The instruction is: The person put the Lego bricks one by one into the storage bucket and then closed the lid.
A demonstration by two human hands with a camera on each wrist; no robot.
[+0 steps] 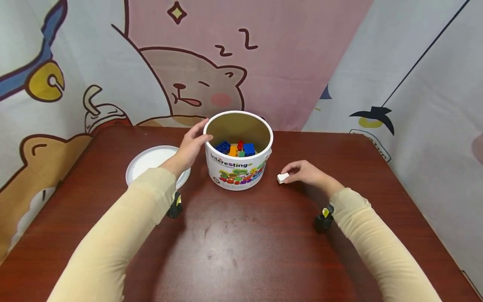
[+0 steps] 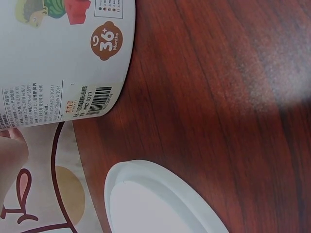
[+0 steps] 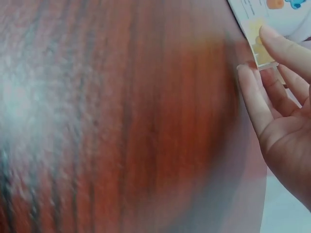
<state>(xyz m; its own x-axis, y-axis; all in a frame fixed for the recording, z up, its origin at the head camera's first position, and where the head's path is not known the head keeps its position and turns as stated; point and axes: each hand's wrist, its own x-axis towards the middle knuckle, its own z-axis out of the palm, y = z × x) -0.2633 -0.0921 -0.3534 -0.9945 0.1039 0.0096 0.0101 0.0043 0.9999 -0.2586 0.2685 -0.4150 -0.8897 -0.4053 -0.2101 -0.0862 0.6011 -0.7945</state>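
A white bucket (image 1: 238,178) printed with "Interesting" and colourful pictures stands on the table. My left hand (image 1: 188,147) rests against the bucket's left side, fingers spread, with its thumb at the rim. Inside the bucket lie several toy blocks, among them a blue block (image 1: 249,149), a yellow block (image 1: 233,150) and a red block (image 1: 240,145). To the bucket's right, my right hand (image 1: 305,173) pinches a small white block (image 1: 282,178) between thumb and fingers, low over the table. The right wrist view shows the fingers from the side, and the block's outline is unclear there.
A round white lid (image 1: 145,161) lies on the table left of the bucket, partly behind the left forearm. The dark reddish-brown table (image 1: 234,243) reaches back to a cartoon-printed cloth (image 1: 294,63). Each wrist wears a small black camera.
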